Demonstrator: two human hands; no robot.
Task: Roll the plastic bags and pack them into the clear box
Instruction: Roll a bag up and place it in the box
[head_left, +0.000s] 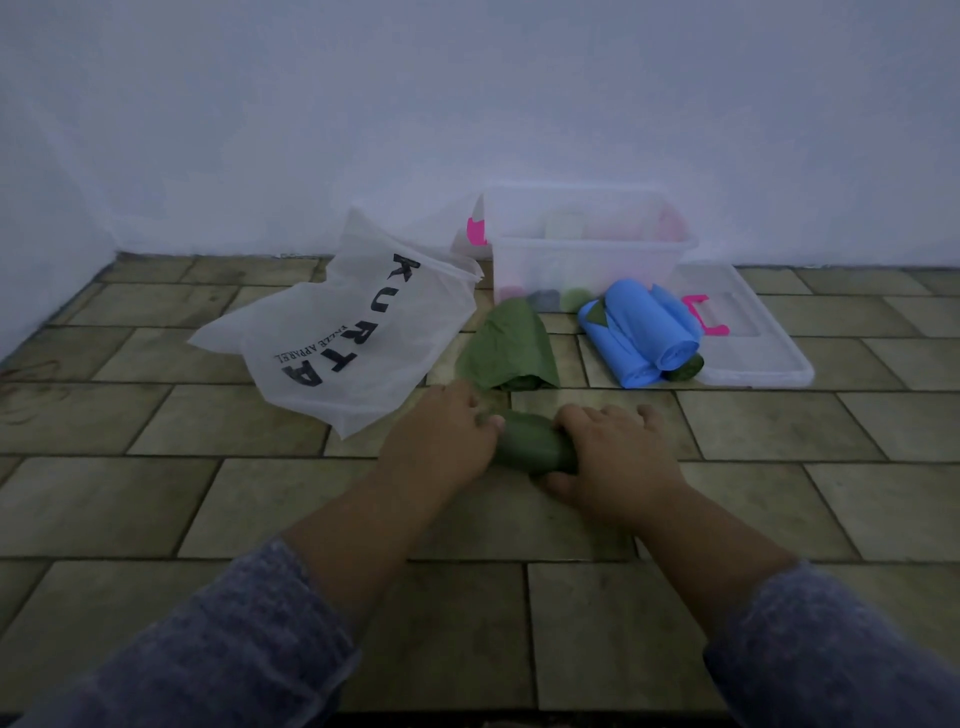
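Note:
A dark green plastic bag, rolled into a tight tube (530, 447), lies on the tiled floor. My left hand (441, 436) grips its left end and my right hand (610, 452) presses on its right end. Behind it lies a loosely folded green bag (511, 348). Rolled blue bags (641, 330) rest to the right, with a small green roll (688, 368) beside them. A white bag printed KURTA (343, 332) is spread flat on the left. The clear box (592, 260) stands by the wall and holds several pale and coloured rolls.
The clear lid (753, 338) with a pink latch lies flat right of the box, partly under the blue rolls. A white wall rises just behind the box. Tiled floor stretches to the left, right and toward me.

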